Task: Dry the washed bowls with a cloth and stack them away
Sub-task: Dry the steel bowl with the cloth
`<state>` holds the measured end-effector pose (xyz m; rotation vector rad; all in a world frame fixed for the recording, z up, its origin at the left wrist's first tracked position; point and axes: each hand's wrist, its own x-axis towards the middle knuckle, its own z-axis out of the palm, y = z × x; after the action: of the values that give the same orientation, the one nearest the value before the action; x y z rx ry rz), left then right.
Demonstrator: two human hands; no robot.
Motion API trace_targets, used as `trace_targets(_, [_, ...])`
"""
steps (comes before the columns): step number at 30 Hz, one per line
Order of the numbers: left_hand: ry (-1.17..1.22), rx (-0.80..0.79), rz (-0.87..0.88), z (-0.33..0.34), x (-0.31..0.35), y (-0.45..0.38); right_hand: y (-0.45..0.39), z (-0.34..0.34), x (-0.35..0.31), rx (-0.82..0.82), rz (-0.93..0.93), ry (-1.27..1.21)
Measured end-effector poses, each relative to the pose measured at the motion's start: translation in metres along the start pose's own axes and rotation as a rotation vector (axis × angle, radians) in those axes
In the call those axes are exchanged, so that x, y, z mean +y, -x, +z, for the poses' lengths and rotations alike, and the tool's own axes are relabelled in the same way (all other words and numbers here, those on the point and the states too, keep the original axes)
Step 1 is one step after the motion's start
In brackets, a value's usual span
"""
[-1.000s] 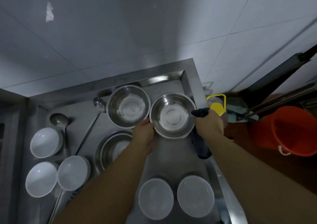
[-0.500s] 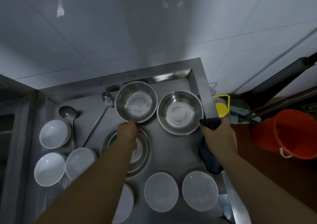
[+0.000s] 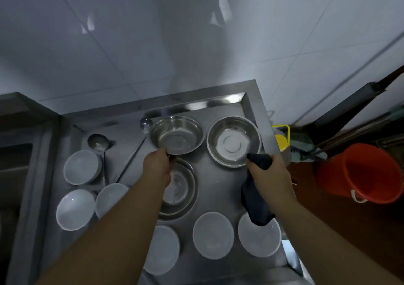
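My left hand [image 3: 157, 165] pinches the near rim of a steel bowl [image 3: 177, 135], which is tilted and lifted at the back of the steel counter [image 3: 218, 188]. A second steel bowl [image 3: 234, 141] sits to its right in the back corner. My right hand [image 3: 270, 175] grips a dark cloth [image 3: 254, 201] that hangs down just in front of that second bowl. A third steel bowl [image 3: 182, 188] lies under my left wrist. White bowls stand on the left [image 3: 82, 166] and along the front [image 3: 213, 234].
Two ladles [image 3: 98, 142] lie at the back left. The counter has a raised rim [image 3: 253, 107] against the tiled wall. Off its right edge are a yellow-capped container [image 3: 282, 140] and an orange bucket [image 3: 360, 173] on the floor.
My left hand let go of the right steel bowl, moved left and took the other steel bowl by its rim, tilting it up. My right hand with the cloth drew back slightly.
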<state>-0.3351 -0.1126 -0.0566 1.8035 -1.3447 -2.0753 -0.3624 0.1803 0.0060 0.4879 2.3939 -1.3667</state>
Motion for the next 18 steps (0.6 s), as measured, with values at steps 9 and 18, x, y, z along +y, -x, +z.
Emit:
trace_targets(9, [0.176, -0.217, 0.051, -0.083, 0.029, 0.083, 0.083, 0.022, -0.058, -0.122, -0.052, -0.315])
trace_targets(18, [0.047, -0.625, 0.144, -0.168, 0.041, 0.185, 0.181, 0.038, -0.137, -0.235, -0.164, -0.476])
